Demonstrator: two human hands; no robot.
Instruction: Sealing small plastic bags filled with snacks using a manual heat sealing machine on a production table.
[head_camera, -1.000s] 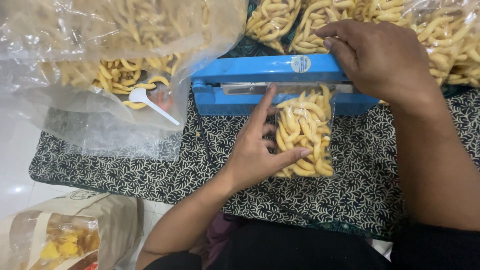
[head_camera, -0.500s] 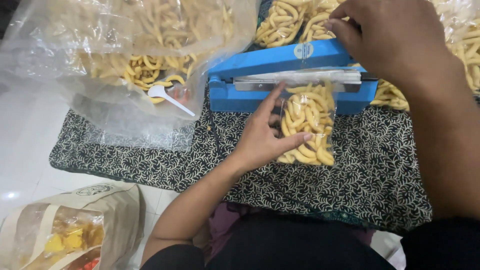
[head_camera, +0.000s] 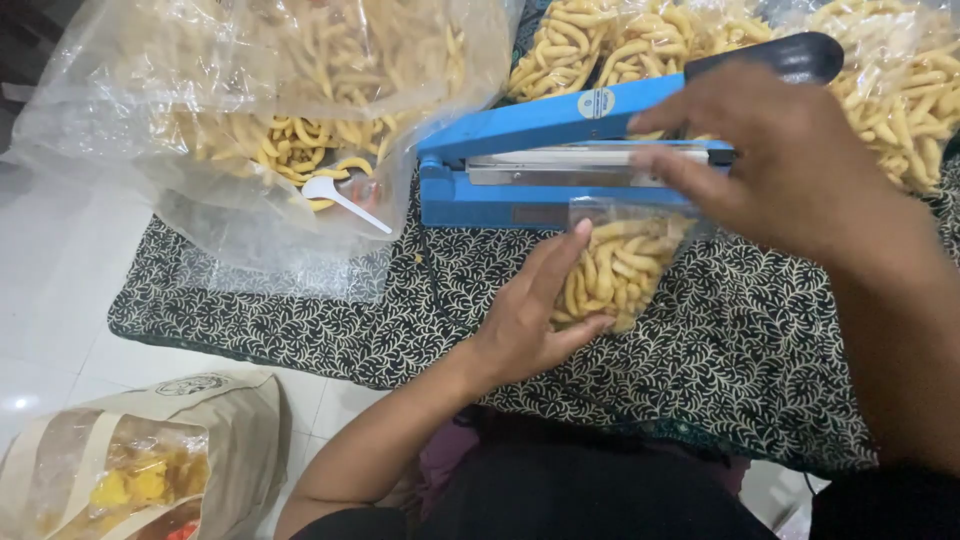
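hands: left (head_camera: 525, 320) under snack bag (head_camera: 615, 265), right (head_camera: 790, 165) pinching top.

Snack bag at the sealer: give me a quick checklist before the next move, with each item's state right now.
1. Sealer arm raised: ok, a gap shows above the bar.
2. Snack bag mouth at the bar: ok.
3. Left hand steadies the bag: ok, it grips the bag's left side.
4. Right hand at the bag's top: ok.
5. Seal made: cannot tell.
6. Bag mouth flat, free of snacks: cannot tell, the right hand covers it.
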